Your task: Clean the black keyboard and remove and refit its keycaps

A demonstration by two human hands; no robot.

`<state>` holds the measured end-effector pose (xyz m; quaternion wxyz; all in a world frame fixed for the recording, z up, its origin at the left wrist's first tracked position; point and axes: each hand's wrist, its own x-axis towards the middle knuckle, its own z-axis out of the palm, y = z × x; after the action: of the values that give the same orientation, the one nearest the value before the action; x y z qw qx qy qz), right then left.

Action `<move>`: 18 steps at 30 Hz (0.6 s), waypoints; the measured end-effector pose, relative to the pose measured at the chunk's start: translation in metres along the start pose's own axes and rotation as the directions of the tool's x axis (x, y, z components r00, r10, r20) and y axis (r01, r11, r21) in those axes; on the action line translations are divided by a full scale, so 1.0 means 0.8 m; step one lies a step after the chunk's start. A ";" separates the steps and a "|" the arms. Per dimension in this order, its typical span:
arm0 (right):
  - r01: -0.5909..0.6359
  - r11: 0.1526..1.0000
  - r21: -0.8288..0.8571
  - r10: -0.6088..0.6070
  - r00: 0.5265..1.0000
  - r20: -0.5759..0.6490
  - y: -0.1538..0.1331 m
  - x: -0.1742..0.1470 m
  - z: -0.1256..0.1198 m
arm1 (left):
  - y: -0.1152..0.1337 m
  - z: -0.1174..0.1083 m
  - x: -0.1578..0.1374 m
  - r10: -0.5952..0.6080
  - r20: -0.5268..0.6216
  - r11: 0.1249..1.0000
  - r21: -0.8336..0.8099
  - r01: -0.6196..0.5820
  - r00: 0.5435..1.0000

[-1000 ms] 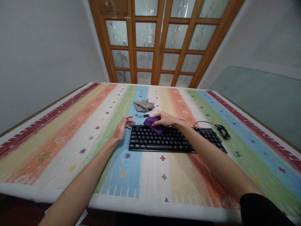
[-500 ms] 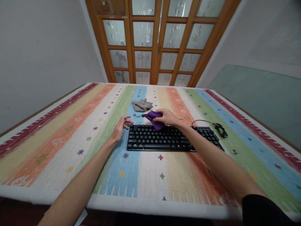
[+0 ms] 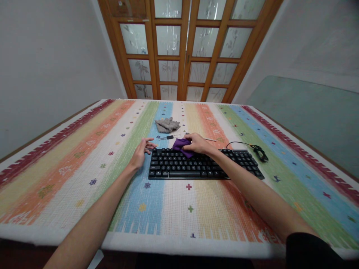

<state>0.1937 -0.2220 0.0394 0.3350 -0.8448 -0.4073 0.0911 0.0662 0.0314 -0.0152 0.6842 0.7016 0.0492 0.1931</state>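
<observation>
A black keyboard (image 3: 185,168) lies flat on the striped tablecloth. My right hand (image 3: 196,143) is closed on a purple cloth (image 3: 181,144), which rests against the upper rows of keys. My left hand (image 3: 141,151) is at the keyboard's upper left corner, its fingers apart and holding nothing; the fingertips are at the edge of the keys. Just behind the keyboard lies a thin tool with a black grip (image 3: 169,137), partly hidden by the purple cloth and my right hand.
A crumpled grey cloth (image 3: 167,125) lies behind the keyboard. The keyboard's bundled cable (image 3: 260,153) sits at its right end. A thin rod (image 3: 210,139) lies behind my right hand. Past the table's far edge stand wooden doors (image 3: 185,59) with glass panes.
My right hand has lowered the purple cloth onto the keys and shifted slightly left. More of the black-gripped tool and the thin rod shows. My left hand stays by the corner.
</observation>
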 end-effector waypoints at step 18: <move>-0.120 0.982 0.146 0.113 0.992 0.051 0.001 -0.021 -0.022 | 0.000 0.001 -0.001 0.011 -0.004 1.000 0.012 -0.011 1.000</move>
<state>0.1909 -0.2434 0.0505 0.3826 -0.8375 -0.3563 0.1588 0.0660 0.0301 -0.0153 0.6788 0.7055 0.0478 0.1981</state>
